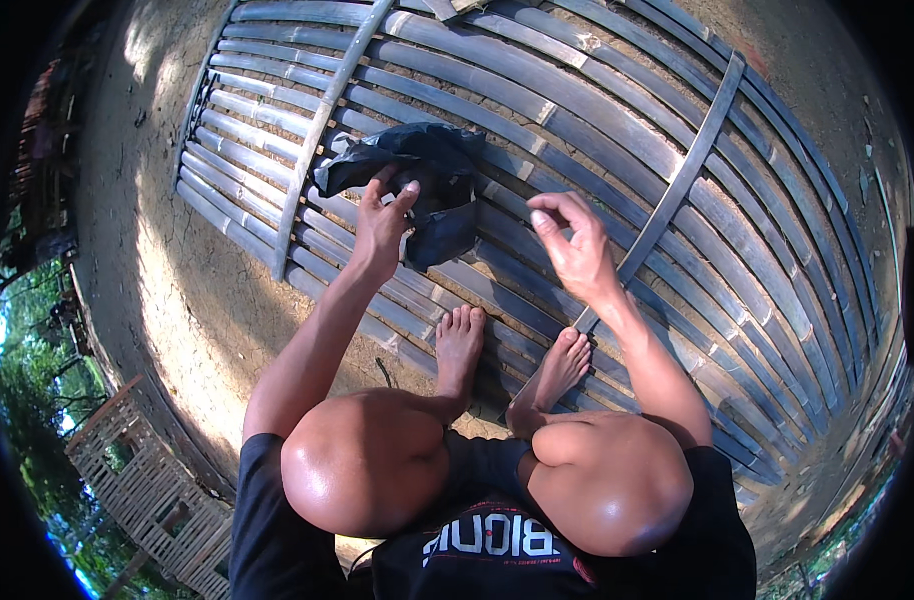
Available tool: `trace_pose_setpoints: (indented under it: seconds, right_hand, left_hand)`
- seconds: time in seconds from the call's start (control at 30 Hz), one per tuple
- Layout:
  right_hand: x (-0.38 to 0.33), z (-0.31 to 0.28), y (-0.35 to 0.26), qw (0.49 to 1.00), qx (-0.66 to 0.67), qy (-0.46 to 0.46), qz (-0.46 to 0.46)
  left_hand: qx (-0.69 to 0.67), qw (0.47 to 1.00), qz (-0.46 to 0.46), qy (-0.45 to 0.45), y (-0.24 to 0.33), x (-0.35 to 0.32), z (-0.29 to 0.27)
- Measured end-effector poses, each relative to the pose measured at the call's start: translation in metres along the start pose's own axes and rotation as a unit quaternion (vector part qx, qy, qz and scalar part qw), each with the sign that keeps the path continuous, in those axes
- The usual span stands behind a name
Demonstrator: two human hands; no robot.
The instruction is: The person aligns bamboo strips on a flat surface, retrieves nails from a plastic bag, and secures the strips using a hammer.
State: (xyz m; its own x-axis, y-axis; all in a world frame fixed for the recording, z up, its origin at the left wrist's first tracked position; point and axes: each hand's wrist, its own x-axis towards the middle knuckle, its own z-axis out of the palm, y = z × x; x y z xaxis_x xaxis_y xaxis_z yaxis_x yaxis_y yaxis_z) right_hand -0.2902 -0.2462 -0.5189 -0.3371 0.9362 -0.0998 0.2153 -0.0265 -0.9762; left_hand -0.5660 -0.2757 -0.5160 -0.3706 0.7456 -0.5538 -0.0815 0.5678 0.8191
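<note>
A crumpled black plastic bag [447,235] lies on the bamboo slat platform [537,70] in front of me, its mouth gaping toward me. My left hand [380,228] is at the bag's near left rim, fingers closed on the plastic and thumb raised at the opening. What lies inside the bag is too dark to make out. To the right of the bag, apart from it, my right hand [580,250] hovers over the slats. Its thumb and forefinger come together in a pinch, and anything between them is too small to name.
My bare feet [459,345] rest on the near slats, below both hands. Cross strips [677,185] run over the bamboo. Dry cracked earth [167,330] surrounds the platform's left side. A woven bamboo panel [147,480] stands at the lower left.
</note>
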Motion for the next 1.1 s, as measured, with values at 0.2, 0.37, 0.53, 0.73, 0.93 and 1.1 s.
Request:
trace_pose_setpoints:
  seconds: [0.2,0.37,0.53,0.73,0.93,1.1]
  right_hand:
    - [0.075,0.091,0.003,0.967,-0.134,-0.167,-0.136]
    - [0.141,0.056,0.017,0.968,-0.099,-0.214,-0.084]
    - [0.122,0.025,0.012,0.979,0.076,-0.178,0.065]
    - [0.064,0.019,0.030,0.978,0.133,-0.092,0.136]
    - [0.006,-0.019,0.038,0.978,0.074,-0.036,0.190]
    - [-0.016,-0.040,0.039,0.965,0.149,0.037,0.210]
  left_hand:
    - [0.156,0.988,0.006,0.007,-0.014,0.003,-0.020]
    - [0.309,0.946,0.065,0.076,-0.019,0.004,-0.040]
    - [0.493,0.758,0.390,0.177,0.006,-0.010,-0.023]
    - [0.535,0.769,0.340,-0.084,0.003,0.044,0.013]
    - [0.422,0.848,0.307,-0.096,-0.028,0.083,0.010]
    - [0.132,0.986,0.071,-0.074,-0.029,0.083,0.000]
